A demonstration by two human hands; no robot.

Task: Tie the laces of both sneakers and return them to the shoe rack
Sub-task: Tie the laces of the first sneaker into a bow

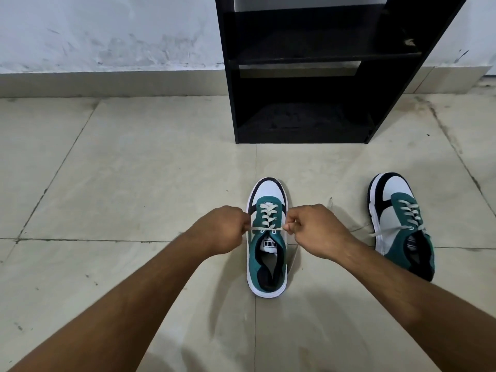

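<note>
The sneaker you are working on (pixel 267 237) sits on the tiled floor (pixel 134 183) directly in front of you, between your two hands. Its long axis runs almost straight away from you: the white toe cap points at the shoe rack, the heel points back toward you, and the sole lies flat. The lace (pixel 265 229) is pulled into a taut, nearly level line across the top eyelets, just ahead of the tongue label.

Your left hand (pixel 218 229) is closed in a fist-like pinch at the shoe's left side, thumb and forefinger clamped on the left end of that lace. Your right hand (pixel 315 229) mirrors it on the right side, fingers curled and pinching the right end; a loose tail of lace trails out beyond it onto the floor. Both forearms reach in from the bottom corners.

The second sneaker (pixel 402 224) lies well apart to your right, also flat on its sole, its toe pointing away from you and angled slightly left, heel nearest the right edge. Its laces (pixel 389 230) are loose, the ends spilling out to either side.

The black shoe rack (pixel 303 71) stands ahead against the pale wall (pixel 107 30), its open shelves facing you, near the first sneaker's toe but not touching it.
</note>
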